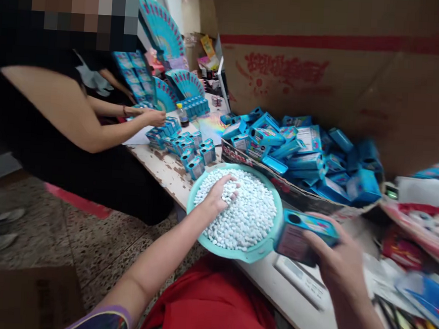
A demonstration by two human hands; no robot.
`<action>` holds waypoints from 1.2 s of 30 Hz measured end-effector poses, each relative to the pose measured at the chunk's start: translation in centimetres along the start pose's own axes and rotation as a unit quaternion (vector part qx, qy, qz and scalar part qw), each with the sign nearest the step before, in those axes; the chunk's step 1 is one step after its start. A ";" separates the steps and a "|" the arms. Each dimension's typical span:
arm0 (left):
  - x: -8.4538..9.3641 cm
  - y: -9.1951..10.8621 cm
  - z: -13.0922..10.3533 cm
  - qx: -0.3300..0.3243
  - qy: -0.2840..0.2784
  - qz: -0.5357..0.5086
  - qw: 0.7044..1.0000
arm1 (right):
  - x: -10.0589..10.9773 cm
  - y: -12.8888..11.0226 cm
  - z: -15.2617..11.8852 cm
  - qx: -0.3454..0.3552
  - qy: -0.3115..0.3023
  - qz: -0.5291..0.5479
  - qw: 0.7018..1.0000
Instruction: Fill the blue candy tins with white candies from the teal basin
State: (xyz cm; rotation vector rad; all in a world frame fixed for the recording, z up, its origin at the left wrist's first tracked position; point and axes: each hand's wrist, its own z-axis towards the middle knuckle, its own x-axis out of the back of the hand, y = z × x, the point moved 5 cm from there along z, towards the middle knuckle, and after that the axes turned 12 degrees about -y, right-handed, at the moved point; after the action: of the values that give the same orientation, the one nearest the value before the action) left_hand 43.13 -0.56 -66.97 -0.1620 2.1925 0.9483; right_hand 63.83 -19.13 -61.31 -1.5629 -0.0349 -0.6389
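Note:
A turquoise basin (253,256) full of small white pellets (241,225) stands before me at the table's edge. My left hand (216,193) is in the basin, palm up, its curled fingers cupping some of the pellets. Just right of the rim, my right hand (342,254) grips a small blue box (299,236) with a dark round hole in its top. Thumb and fingers press on the box's sides; whether anything is inside it cannot be seen.
A wide carton tray (296,189) heaped with blue boxes lies behind the basin. Filled-looking rows of similar boxes (195,155) stand left, near a co-worker's hands (153,117) and a yellow-capped bottle (182,116). A white device (301,282) lies below the held box.

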 end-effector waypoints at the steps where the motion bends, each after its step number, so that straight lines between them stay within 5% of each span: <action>1: -0.2 0.1 0.0 -0.010 -0.004 -0.004 1.000 | -0.7 -0.6 0.7 -0.003 -0.004 0.016 1.000; 8: -5.9 2.9 -2.0 -0.108 -0.111 -0.036 0.987 | -5.5 -5.7 4.1 0.029 -0.083 0.006 0.996; 12: -8.1 3.9 -2.5 -0.198 -0.099 0.007 0.975 | -7.4 -7.0 5.4 0.060 -0.112 -0.041 0.991; 19: -7.9 3.9 -1.9 -0.225 -0.077 0.088 0.967 | -8.6 -7.7 6.6 0.078 -0.115 -0.110 0.984; 36: -8.3 4.0 -1.1 -0.239 -0.092 0.116 0.960 | -7.8 -6.7 6.7 0.065 -0.095 -0.080 0.990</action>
State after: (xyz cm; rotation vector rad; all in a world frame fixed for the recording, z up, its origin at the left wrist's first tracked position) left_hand 47.03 0.26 -58.52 -0.0369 1.8046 1.5541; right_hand 57.14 -9.42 -58.15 -1.4996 -0.3407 -0.5990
